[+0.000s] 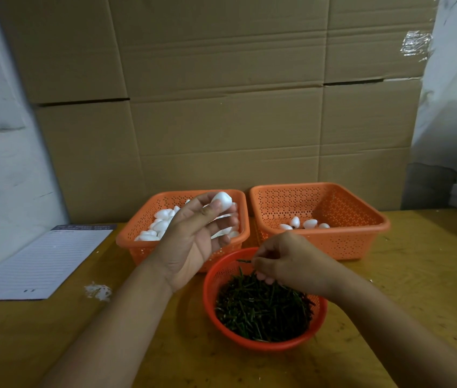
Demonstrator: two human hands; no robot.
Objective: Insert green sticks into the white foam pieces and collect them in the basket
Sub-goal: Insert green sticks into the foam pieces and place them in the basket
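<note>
While my left hand (193, 242) is raised with the palm turned to me, its thumb and fingertips pinch one white foam piece (222, 201) at the very top, and more foam pieces lie loose in the curled fingers below it. Just behind these fingers stands the left orange basket (140, 247), which holds a heap of white foam pieces (157, 225). My right hand (286, 261) is lower, over the far rim of the round red basket (263, 344). Its thumb and first finger pinch one green stick (244, 261), which points out to the left of the fingertips, and the other fingers are curled down and touch the pile of green sticks (263, 309) under them. Beyond my right fingers is the right orange basket (361, 242); a few foam pieces (303, 224) lie on its bottom. All baskets stand on the wooden table (417, 275). Far to the left of my left hand lies a lined notepad (42, 261), with white crumbs (98, 291) beside it.
</note>
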